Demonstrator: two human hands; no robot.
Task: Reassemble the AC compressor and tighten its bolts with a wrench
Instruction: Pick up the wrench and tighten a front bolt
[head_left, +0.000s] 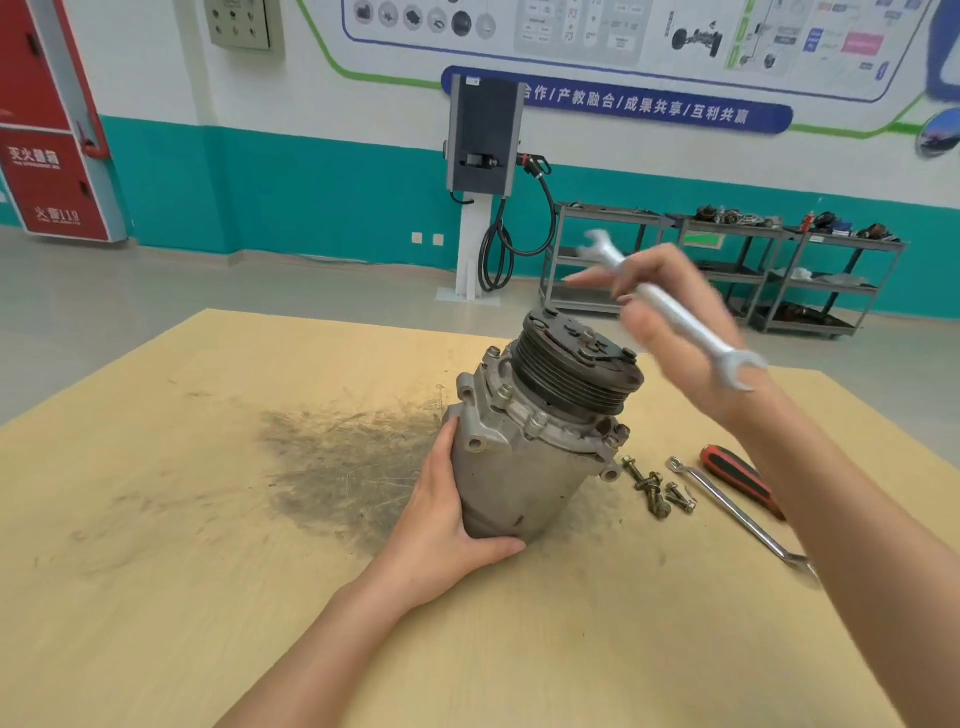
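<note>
The grey AC compressor (524, 457) stands tilted on the wooden table (208, 597), its black ribbed pulley (576, 364) facing up and to the right. My left hand (447, 525) grips the lower left side of its body. Above and to the right of the pulley, my right hand (670, 317) holds a silver double open-end wrench (670, 312) in the air, blurred by motion. Several loose bolts (657, 488) lie on the table just right of the compressor. Bolt heads show around the compressor's front flange.
A long silver wrench (737, 514) and a red-and-black handled screwdriver (737, 478) lie right of the bolts, partly under my right forearm. A dark greasy smear (343, 457) marks the table left of the compressor. Shelving racks and a charging post stand by the far wall.
</note>
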